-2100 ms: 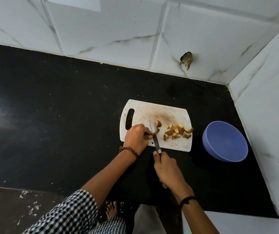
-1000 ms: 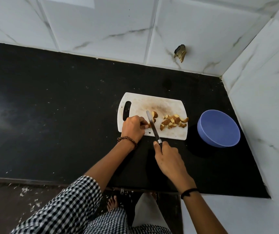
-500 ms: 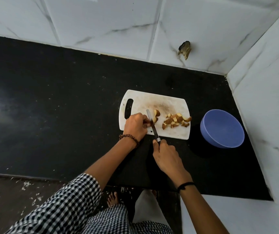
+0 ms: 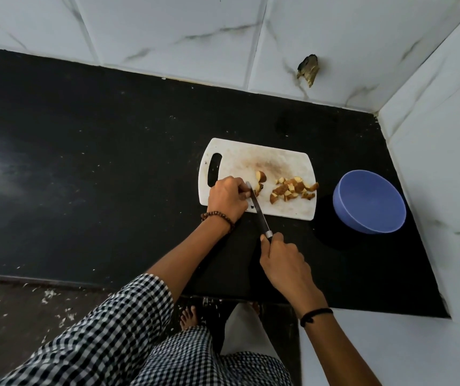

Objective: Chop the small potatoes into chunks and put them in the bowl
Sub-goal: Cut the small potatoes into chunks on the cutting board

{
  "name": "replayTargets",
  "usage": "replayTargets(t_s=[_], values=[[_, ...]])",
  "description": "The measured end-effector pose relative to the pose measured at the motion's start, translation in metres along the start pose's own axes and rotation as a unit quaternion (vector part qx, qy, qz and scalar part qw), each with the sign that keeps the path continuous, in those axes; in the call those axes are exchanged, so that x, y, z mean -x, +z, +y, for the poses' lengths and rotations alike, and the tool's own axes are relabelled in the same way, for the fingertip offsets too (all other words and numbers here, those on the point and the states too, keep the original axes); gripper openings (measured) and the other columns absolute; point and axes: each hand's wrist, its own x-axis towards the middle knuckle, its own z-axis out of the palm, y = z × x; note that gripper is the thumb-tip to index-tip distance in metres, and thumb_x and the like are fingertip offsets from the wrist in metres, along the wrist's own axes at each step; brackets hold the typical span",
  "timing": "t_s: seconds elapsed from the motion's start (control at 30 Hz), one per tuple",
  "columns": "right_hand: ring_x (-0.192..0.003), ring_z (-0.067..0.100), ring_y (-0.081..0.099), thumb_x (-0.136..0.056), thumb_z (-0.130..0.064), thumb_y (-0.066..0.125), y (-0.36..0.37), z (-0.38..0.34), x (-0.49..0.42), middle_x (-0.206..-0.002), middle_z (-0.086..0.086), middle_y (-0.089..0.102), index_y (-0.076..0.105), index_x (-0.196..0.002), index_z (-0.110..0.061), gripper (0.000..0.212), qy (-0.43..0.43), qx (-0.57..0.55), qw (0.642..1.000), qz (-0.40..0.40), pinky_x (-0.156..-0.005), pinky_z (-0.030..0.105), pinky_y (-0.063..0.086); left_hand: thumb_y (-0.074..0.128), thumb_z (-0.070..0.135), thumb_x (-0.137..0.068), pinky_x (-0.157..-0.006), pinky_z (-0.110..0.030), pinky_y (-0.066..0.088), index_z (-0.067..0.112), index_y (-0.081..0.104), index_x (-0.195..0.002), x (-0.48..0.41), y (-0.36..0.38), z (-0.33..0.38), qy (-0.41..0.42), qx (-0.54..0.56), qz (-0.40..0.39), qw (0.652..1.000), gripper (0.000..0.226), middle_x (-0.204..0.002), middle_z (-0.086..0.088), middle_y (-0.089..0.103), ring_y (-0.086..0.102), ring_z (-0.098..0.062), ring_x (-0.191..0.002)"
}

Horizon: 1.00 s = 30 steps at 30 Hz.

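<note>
A person in a checked sleeve [image 4: 106, 330] chops at a black surface [image 4: 111, 168]. Nearest, the right hand [image 4: 281, 257] grips the handle of a knife [image 4: 257, 208], its blade running away and slightly left over the near edge of a white cutting board [image 4: 251, 157]. Just left of the blade, the left hand [image 4: 227, 197] curls its fingers onto a potato piece they largely hide, pinning it at the knife's tip. Cut chunks [image 4: 292, 189] lie heaped at the board's right end. Farther right, apart from the board, stands a blue bowl [image 4: 369, 201], nearer the right hand.
</note>
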Motion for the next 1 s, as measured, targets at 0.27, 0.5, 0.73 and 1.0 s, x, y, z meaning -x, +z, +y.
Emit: replayTargets(t_s=[0.27, 0.5, 0.73, 1.0], values=[[-0.079, 0.011, 0.063, -0.107, -0.047, 0.030, 0.002, 0.018, 0.025, -0.090, -0.002, 0.059, 0.047, -0.107, -0.025, 0.028, 0.025, -0.010, 1.000, -0.009, -0.074, 0.031, 0.057, 0.070, 0.011, -0.083, -0.075, -0.027, 0.057, 0.015, 0.070, -0.088, -0.004, -0.001, 0.001, -0.017, 0.012, -0.027, 0.999, 0.007, -0.087, 0.004, 0.068, 0.062, -0.007, -0.080], [-0.077, 0.012, 0.064, -0.105, -0.051, 0.031, 0.006, 0.023, 0.027, -0.089, 0.001, 0.062, 0.051, -0.102, -0.023, 0.035, 0.032, -0.080, 0.996, 0.030, -0.071, 0.032, 0.057, 0.068, 0.014, -0.086, -0.083, -0.030, 0.056, 0.015, 0.073, -0.094, 0.001, 0.006, 0.001, 0.020, 0.012, -0.036, 0.999, 0.009, -0.095, 0.000, 0.069, 0.064, -0.011, -0.087], [-0.069, 0.011, 0.062, -0.105, -0.049, 0.036, -0.008, 0.022, 0.014, -0.081, 0.000, 0.061, 0.052, -0.099, -0.022, 0.032, 0.039, -0.138, 0.988, 0.063, -0.060, 0.027, 0.050, 0.060, 0.008, -0.090, -0.082, -0.028, 0.057, 0.015, 0.065, -0.109, -0.002, 0.005, 0.005, 0.002, 0.048, -0.037, 0.998, 0.021, -0.097, -0.003, 0.071, 0.066, -0.011, -0.088], [-0.066, 0.009, 0.057, -0.105, -0.049, 0.035, -0.013, 0.020, 0.007, -0.079, -0.001, 0.058, 0.053, -0.100, -0.021, 0.033, 0.025, -0.165, 0.983, 0.073, -0.057, 0.024, 0.042, 0.063, 0.042, -0.088, -0.068, -0.031, 0.057, 0.018, 0.067, -0.095, -0.021, 0.001, 0.029, -0.017, -0.011, -0.026, 0.999, 0.025, -0.086, 0.001, 0.068, 0.064, -0.012, -0.075]])
